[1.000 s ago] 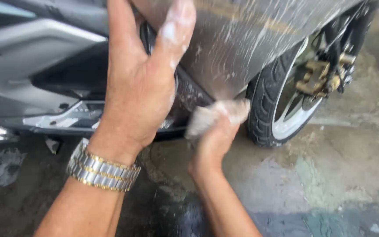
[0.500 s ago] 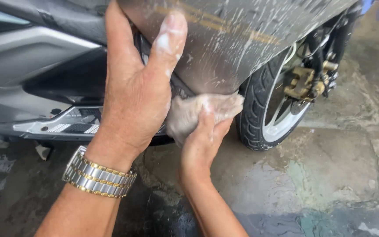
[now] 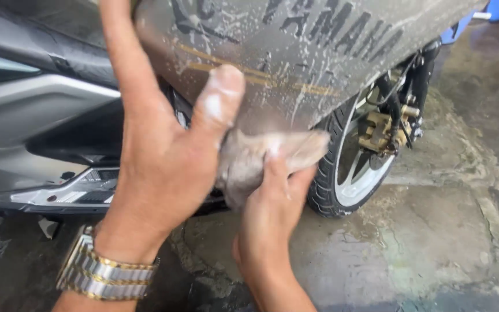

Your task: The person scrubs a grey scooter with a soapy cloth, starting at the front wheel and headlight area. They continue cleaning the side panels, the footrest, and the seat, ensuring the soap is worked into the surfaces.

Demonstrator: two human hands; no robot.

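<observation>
Head view: soggy crumpled cloth (image 3: 261, 162), soapy panel (image 3: 319, 52)

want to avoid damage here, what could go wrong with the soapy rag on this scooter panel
1. The wet grey rag in the right hand could drag grit over the soapy grey body panel and scratch it.
2. The silver and gold metal wristwatch on the left hand sits near the suds and may get wet.
3. The wet concrete floor looks slippery underfoot.

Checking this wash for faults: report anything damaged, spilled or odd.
Nothing looks damaged. The grey side panel is streaked with suds, the right hand presses a cloth under it, the left hand braces it, and the concrete floor is wet.
</observation>
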